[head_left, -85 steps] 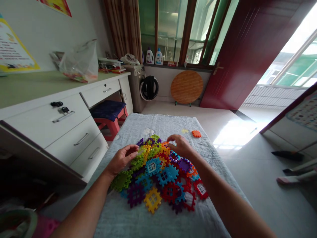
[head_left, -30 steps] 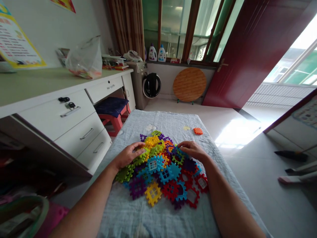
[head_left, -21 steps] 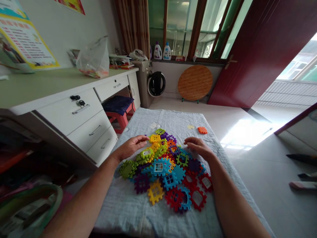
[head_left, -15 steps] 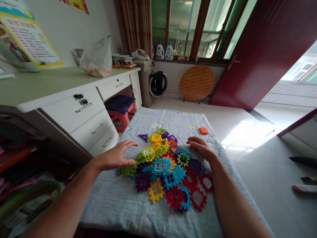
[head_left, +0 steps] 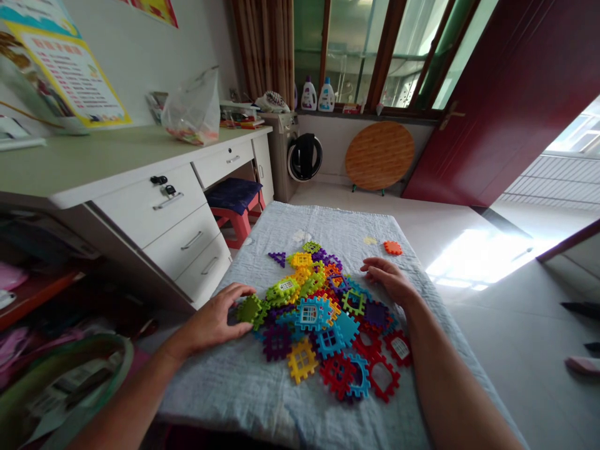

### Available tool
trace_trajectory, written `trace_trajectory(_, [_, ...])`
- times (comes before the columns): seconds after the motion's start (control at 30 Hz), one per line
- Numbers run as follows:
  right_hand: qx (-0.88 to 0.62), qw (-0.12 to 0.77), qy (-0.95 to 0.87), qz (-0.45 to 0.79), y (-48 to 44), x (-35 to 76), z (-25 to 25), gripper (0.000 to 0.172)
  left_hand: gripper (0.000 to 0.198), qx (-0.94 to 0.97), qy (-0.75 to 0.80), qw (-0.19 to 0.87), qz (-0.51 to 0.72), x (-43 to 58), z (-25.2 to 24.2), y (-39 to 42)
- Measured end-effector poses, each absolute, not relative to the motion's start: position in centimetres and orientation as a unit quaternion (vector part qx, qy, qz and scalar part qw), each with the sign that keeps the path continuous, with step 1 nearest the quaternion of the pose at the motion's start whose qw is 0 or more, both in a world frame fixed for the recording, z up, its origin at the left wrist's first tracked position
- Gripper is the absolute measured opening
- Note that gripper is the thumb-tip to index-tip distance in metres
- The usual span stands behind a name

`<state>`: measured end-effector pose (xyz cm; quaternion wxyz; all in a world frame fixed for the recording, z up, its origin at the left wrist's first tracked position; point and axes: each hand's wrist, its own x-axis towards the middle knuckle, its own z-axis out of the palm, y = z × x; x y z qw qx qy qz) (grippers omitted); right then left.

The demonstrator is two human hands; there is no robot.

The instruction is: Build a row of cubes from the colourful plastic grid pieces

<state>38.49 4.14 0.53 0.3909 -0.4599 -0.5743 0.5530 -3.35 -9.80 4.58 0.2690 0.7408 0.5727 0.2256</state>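
Observation:
A heap of colourful plastic interlocking tiles lies on the cloth-covered table (head_left: pixel 225 387). At the heap's left edge my left hand (head_left: pixel 220 317) has its thumb and fingers apart around a green tile (head_left: pixel 250 310); whether they touch it I cannot tell. My right hand (head_left: pixel 389 279) rests to the right of the heap, fingers loosely stretched, holding nothing. Between the hands are a light blue window tile (head_left: pixel 310 314), a yellow window tile (head_left: pixel 302 360) and a red frame tile (head_left: pixel 383 377). An orange tile (head_left: pixel 392 248) lies apart, beyond my right hand.
A white desk (head_left: pixel 122 150) with drawers runs along the left, bearing a plastic bag (head_left: pixel 194 112). A stool (head_left: pixel 237 203) with a dark cushion stands beside it. Behind the table are a washing machine (head_left: pixel 284 153), a round wooden tabletop (head_left: pixel 379 156) and a red door (head_left: pixel 478 119).
My left hand has moved down and slightly left relative to the heap, to the green tile at its edge. My right hand stays nearly still. The whole view has shifted slightly.

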Motion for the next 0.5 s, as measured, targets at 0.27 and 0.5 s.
trace_trajectory(0.27, [-0.457, 0.398, -0.563, 0.562, 4.2, 38.6, 0.5, 0.035, 0.066, 0.644, 0.677, 0.238, 0.264, -3.9, 3.4, -5.9])
trace_trajectory(0.5, [-0.466, 0.393, -0.570, 0.551, 4.3, 38.7, 0.2, 0.037, 0.043, 0.708, 0.658, 0.144, 0.213, -2.7, 4.3, -3.0])
